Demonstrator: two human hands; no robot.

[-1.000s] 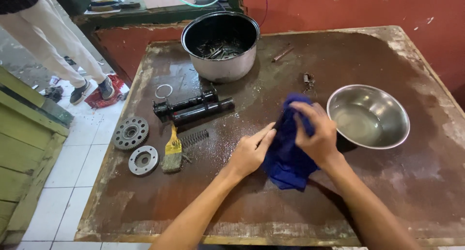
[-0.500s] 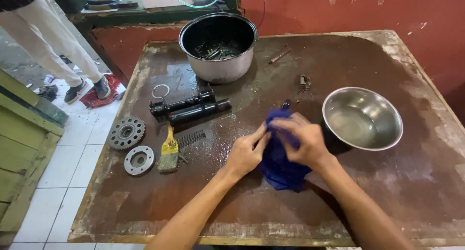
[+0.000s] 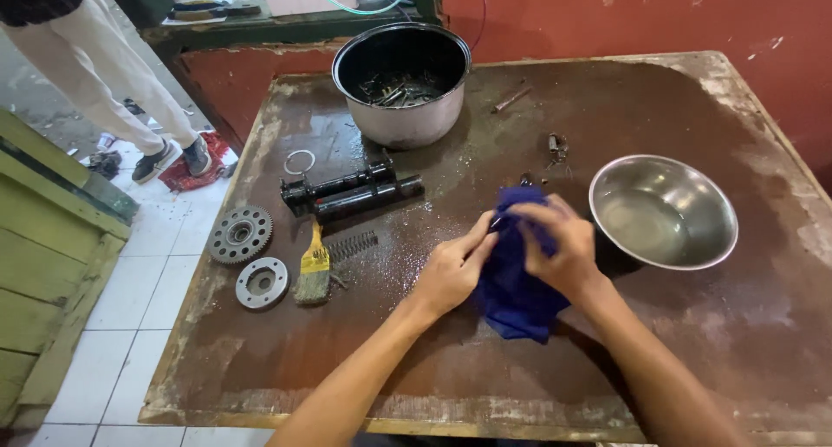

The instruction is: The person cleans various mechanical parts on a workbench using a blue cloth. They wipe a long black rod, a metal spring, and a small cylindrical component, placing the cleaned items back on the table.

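Both of my hands work a dark blue cloth [image 3: 513, 289] over the middle of a worn brown table [image 3: 745, 326]. My right hand [image 3: 562, 243] is closed over the top of the cloth, pressing it around something hidden inside. My left hand [image 3: 451, 272] grips the cloth's left side with fingers curled, and a small dark part pokes out just above the cloth. What the cloth wraps cannot be made out.
An empty steel bowl [image 3: 663, 209] sits right of my hands. A pot [image 3: 401, 83] with metal parts stands at the back. Black shafts [image 3: 351, 191], a spring [image 3: 351, 246], a brush [image 3: 313, 274], a gear [image 3: 239, 234], a disc [image 3: 261, 282] and a ring [image 3: 299, 162] lie left. A person stands far left.
My right hand slid down from the cloth's top and closed tighter toward my left hand, bunching the cloth. The other parts stay put.
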